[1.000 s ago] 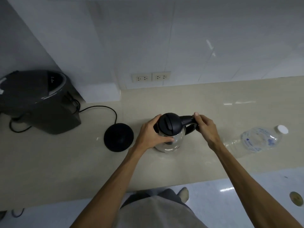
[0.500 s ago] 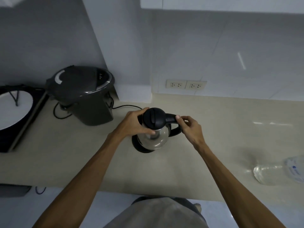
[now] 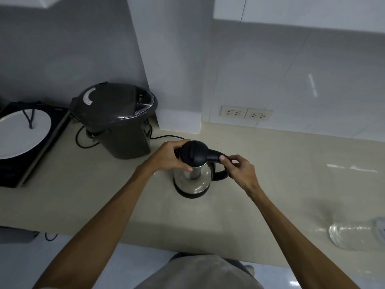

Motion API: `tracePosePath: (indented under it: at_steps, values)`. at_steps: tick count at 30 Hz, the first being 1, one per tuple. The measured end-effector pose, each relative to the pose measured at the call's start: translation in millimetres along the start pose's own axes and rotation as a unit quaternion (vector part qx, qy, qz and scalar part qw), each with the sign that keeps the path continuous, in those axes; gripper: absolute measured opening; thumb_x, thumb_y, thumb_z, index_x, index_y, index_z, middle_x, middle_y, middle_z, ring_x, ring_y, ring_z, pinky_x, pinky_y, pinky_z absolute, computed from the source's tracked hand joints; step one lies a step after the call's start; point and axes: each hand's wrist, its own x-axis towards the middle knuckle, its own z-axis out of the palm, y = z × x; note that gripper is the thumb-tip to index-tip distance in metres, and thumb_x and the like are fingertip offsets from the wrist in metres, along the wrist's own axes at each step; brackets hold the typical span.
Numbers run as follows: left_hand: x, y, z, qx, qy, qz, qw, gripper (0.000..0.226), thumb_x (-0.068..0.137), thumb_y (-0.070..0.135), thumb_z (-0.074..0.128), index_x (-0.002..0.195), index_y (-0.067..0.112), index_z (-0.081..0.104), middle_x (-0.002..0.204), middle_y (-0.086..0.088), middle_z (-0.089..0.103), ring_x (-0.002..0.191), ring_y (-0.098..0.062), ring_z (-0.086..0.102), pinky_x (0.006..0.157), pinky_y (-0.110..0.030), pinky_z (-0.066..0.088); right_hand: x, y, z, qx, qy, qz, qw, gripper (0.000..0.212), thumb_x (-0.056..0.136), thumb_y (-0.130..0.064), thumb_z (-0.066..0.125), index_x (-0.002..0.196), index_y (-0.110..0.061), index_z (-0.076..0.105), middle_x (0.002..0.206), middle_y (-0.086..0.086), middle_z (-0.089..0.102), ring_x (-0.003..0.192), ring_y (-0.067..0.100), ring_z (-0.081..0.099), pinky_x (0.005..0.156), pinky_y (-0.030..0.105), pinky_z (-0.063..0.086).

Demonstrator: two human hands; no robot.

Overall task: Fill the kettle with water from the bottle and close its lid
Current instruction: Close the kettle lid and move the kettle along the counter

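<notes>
The kettle (image 3: pixel 192 172) stands upright near the middle of the counter (image 3: pixel 108 197), on its round black base (image 3: pixel 190 195), with its black lid (image 3: pixel 192 154) down and looking closed. The left hand (image 3: pixel 169 157) is curled around the kettle's left side just under the lid, thumb on the near side of the steel body and fingers wrapped round the far side. The right hand (image 3: pixel 239 172) pinches the top of the handle (image 3: pixel 216 161), thumb tip pressed on it close to the lid hinge and the other fingers bent loosely behind. The bottle (image 3: pixel 354 236) lies on its side at the near right edge of the view, well apart from both hands; whether any water is left in it cannot be told. A dark pot (image 3: pixel 116 119) sits to the far left with its cord (image 3: pixel 164 137) trailing toward the kettle. The main risk, as I judge it, is that the thumb sits where a lid release might be, so extra pressure could pop the lid open again. A one-sided push could also rock the kettle off its base and slosh water, and the nearby cord could snag if the kettle is slid leftward.
</notes>
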Motion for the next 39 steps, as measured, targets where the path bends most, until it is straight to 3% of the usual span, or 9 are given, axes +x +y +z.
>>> tracePosePath:
  at_steps: [4, 9, 14, 18, 22, 27, 32, 36, 39]
  values:
    - [-2.8, -5.2, -0.2, 0.011, -0.010, -0.006, 1.000, 0.112, 0.049, 0.034, 0.104, 0.150, 0.020, 0.059, 0.139, 0.010, 0.070, 0.134, -0.008, 0.062, 0.120, -0.043, 0.045, -4.9, 5.2, 2.9, -0.005, -0.007, 0.004, 1.000, 0.063, 0.075, -0.078, 0.063, 0.109, -0.026, 0.068, 0.097, 0.010, 0.077, 0.080, 0.020, 0.069, 0.072, 0.028, 0.053]
    - [-12.6, -8.3, 6.6, 0.003, 0.003, 0.013, 1.000, 0.095, 0.058, 0.007, 0.101, 0.143, 0.022, 0.064, 0.133, 0.006, 0.074, 0.129, -0.009, 0.066, 0.112, -0.027, 0.049, -13.5, 5.5, 6.2, -0.006, -0.011, 0.006, 1.000, 0.052, 0.085, -0.065, 0.066, 0.114, -0.023, 0.067, 0.107, 0.005, 0.074, 0.098, 0.021, 0.069, 0.079, 0.027, 0.050]
    - [-15.6, -10.7, 7.3, 0.004, -0.002, 0.024, 1.000, 0.097, 0.061, 0.018, 0.101, 0.148, 0.031, 0.059, 0.135, 0.013, 0.071, 0.130, -0.005, 0.063, 0.115, -0.033, 0.048, -19.4, 5.8, 9.1, -0.032, -0.025, -0.012, 0.999, 0.057, 0.088, -0.053, 0.070, 0.133, -0.019, 0.060, 0.125, 0.007, 0.069, 0.114, 0.024, 0.065, 0.089, 0.028, 0.047]
    - [-15.7, -13.4, 5.5, 0.013, -0.024, 0.020, 0.999, 0.096, 0.063, 0.025, 0.102, 0.147, 0.038, 0.056, 0.135, 0.014, 0.071, 0.130, -0.007, 0.063, 0.116, -0.038, 0.048, -37.4, 11.7, 14.6, -0.127, 0.072, -0.110, 0.983, 0.057, 0.089, -0.035, 0.074, 0.139, -0.015, 0.055, 0.120, 0.011, 0.064, 0.097, 0.026, 0.068, 0.087, 0.045, 0.058]
    - [-15.6, -13.3, 3.9, 0.020, -0.031, 0.015, 0.999, 0.097, 0.063, 0.029, 0.102, 0.146, 0.044, 0.054, 0.136, 0.015, 0.069, 0.132, -0.007, 0.061, 0.118, -0.040, 0.046, -56.8, 10.4, 28.0, -0.180, 0.087, -0.213, 0.956, 0.056, 0.090, -0.020, 0.071, 0.143, -0.014, 0.053, 0.102, 0.007, 0.064, 0.073, 0.010, 0.060, 0.071, 0.031, 0.053]
    - [-13.8, -12.4, 1.4, 0.035, -0.039, 0.006, 0.999, 0.098, 0.063, 0.030, 0.102, 0.147, 0.044, 0.054, 0.135, 0.017, 0.069, 0.132, -0.005, 0.061, 0.117, -0.036, 0.047, -58.7, 11.0, 35.0, -0.222, 0.074, -0.215, 0.948, 0.062, 0.093, -0.021, 0.066, 0.149, -0.010, 0.042, 0.114, 0.013, 0.069, 0.080, 0.027, 0.071, 0.063, 0.037, 0.054]
    - [-11.2, -11.9, 0.7, 0.043, -0.046, 0.005, 0.998, 0.100, 0.062, 0.030, 0.102, 0.149, 0.041, 0.053, 0.135, 0.017, 0.069, 0.131, -0.005, 0.061, 0.113, -0.027, 0.046, -51.8, 12.5, 44.7, -0.266, 0.058, -0.199, 0.942, 0.062, 0.096, -0.021, 0.057, 0.152, -0.008, 0.031, 0.089, 0.015, 0.073, 0.067, 0.038, 0.067, 0.054, 0.035, 0.047]
    - [-11.4, -3.3, 1.6, 0.068, -0.042, -0.007, 0.997, 0.100, 0.063, 0.026, 0.102, 0.149, 0.035, 0.053, 0.136, 0.016, 0.067, 0.130, -0.004, 0.060, 0.104, -0.011, 0.043, -57.5, 6.5, 47.7, -0.312, 0.047, -0.181, 0.932, 0.068, 0.100, -0.022, 0.052, 0.158, -0.005, 0.020, 0.087, 0.016, 0.072, 0.069, 0.040, 0.068, 0.056, 0.036, 0.043]
    - [-16.3, 8.2, 8.7, 0.107, -0.031, -0.026, 0.993, 0.093, 0.064, 0.019, 0.099, 0.145, 0.026, 0.055, 0.133, 0.009, 0.066, 0.123, -0.012, 0.061, 0.100, -0.021, 0.048, -63.9, 10.0, 45.0, -0.327, 0.030, -0.172, 0.929, 0.076, 0.100, -0.025, 0.051, 0.160, -0.011, 0.007, 0.088, 0.012, 0.073, 0.071, 0.037, 0.068, 0.055, 0.034, 0.043]
